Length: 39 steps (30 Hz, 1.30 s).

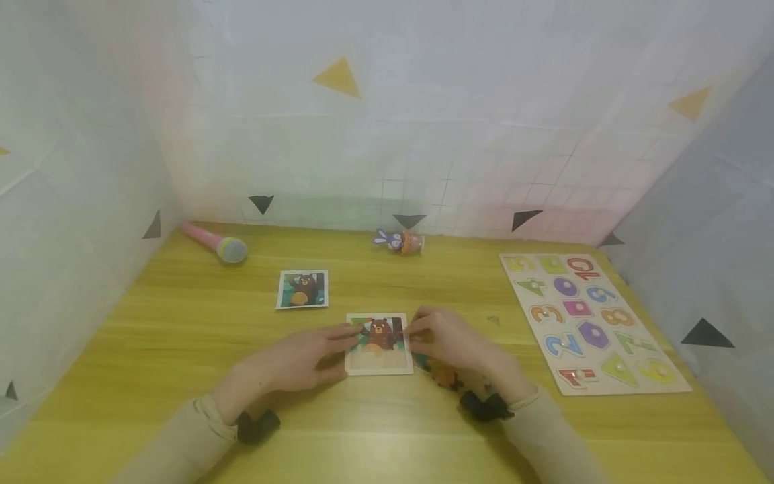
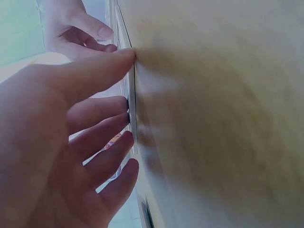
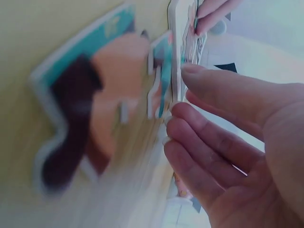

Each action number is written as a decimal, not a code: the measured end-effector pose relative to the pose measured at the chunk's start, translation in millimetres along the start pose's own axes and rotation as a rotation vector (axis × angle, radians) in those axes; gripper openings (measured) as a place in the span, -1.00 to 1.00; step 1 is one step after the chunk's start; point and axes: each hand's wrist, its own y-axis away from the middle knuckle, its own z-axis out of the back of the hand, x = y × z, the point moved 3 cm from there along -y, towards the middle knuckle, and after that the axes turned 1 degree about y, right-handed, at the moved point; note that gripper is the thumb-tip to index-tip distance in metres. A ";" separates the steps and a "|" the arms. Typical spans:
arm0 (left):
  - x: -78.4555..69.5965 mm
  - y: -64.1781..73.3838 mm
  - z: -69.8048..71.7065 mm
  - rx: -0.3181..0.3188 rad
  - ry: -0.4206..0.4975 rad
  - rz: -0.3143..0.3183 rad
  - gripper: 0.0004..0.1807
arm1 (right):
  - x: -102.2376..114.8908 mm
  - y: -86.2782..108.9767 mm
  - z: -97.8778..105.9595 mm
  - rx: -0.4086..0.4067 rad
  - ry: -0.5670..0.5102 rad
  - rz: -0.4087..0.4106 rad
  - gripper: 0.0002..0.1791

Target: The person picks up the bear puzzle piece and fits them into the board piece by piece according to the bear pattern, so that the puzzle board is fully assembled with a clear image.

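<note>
A small puzzle board (image 1: 379, 370) with a bear picture and a pale frame lies between the two hands. Its upper part shows the bear's head, while the lower part is paler. My left hand (image 1: 290, 363) rests at the board's left side, fingers fairly straight, with the thumb by the lower left corner. Along the right edge, my right hand (image 1: 450, 339) touches the board with thumb and loosely bent fingers. Loose jigsaw pieces (image 3: 121, 71) in teal, brown and orange lie beside the board, partly under the right hand in the head view.
A bear picture card (image 1: 302, 289) lies behind and left of the board. Farther back are a pink toy microphone (image 1: 218, 243) and a small rabbit toy (image 1: 399, 241). A wooden number puzzle (image 1: 595, 323) lies at the right. Pale cloth walls (image 1: 423, 134) surround the table.
</note>
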 end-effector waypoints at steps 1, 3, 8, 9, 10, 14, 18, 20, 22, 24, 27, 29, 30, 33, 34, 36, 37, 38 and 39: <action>0.2 0.0 -0.3 -0.001 0.000 0.000 -0.36 | -1.1 1.8 1.2 0.002 0.007 -0.003 -0.80; 0.4 0.2 -0.6 -0.001 0.002 0.001 -0.36 | -2.6 6.3 3.8 0.009 0.008 -0.008 -0.80; -0.3 0.0 -0.6 -0.006 0.001 0.004 -0.36 | -7.6 16.6 8.9 0.019 0.013 -0.047 -0.74; -0.4 -0.2 -0.7 -0.007 -0.001 0.004 -0.36 | -8.7 18.6 9.6 0.021 0.018 -0.055 -0.72; -0.7 -0.3 -0.7 -0.009 -0.003 0.005 -0.36 | -9.3 20.6 10.4 0.023 0.016 -0.064 -0.70; -1.1 -0.6 -0.6 -0.020 -0.009 0.003 -0.37 | -10.8 28.4 12.7 0.024 0.011 -0.073 -0.68; 0.1 -1.0 -1.0 -0.032 -0.019 -0.002 -0.38 | -11.8 34.2 13.2 0.014 0.011 -0.078 -0.69; 1.1 -1.0 -1.2 -0.037 -0.020 -0.004 -0.38 | -12.5 36.2 11.8 0.006 0.020 -0.088 -0.70; 2.4 -0.8 -1.3 -0.041 -0.020 -0.004 -0.38 | -12.7 37.4 9.4 0.000 0.027 -0.105 -0.69; 3.5 -0.6 -1.4 -0.043 -0.017 -0.004 -0.38 | -12.8 38.1 6.1 -0.007 0.037 -0.116 -0.66; 4.9 0.1 -1.5 -0.037 -0.012 0.004 -0.37 | -10.8 37.7 1.7 -0.017 0.043 -0.118 -0.62; 5.5 0.2 -1.6 -0.031 -0.008 0.010 -0.36 | -8.8 37.2 0.4 -0.021 0.040 -0.118 -0.62; 5.7 0.2 -1.5 -0.027 -0.006 0.014 -0.36 | -7.6 36.9 0.5 -0.023 0.033 -0.117 -0.63; 5.4 0.1 -0.7 -0.024 0.002 0.018 -0.36 | -5.3 36.4 1.0 -0.021 0.017 -0.118 -0.69; 5.2 0.1 -0.3 -0.023 0.002 0.020 -0.35 | -5.0 36.2 1.3 -0.017 0.012 -0.121 -0.71; 5.5 0.1 0.0 -0.022 0.002 0.025 -0.35 | -4.7 36.3 2.1 -0.014 -0.001 -0.123 -0.74; 5.5 0.1 0.1 -0.022 -0.002 0.027 -0.34 | -4.7 36.6 2.5 -0.014 -0.002 -0.125 -0.74; 5.6 0.2 0.1 -0.021 -0.003 0.029 -0.34 | -4.6 36.8 2.8 -0.012 -0.005 -0.125 -0.74; 5.6 0.1 0.1 -0.021 -0.005 0.030 -0.33 | -4.6 37.1 3.1 -0.013 -0.007 -0.126 -0.73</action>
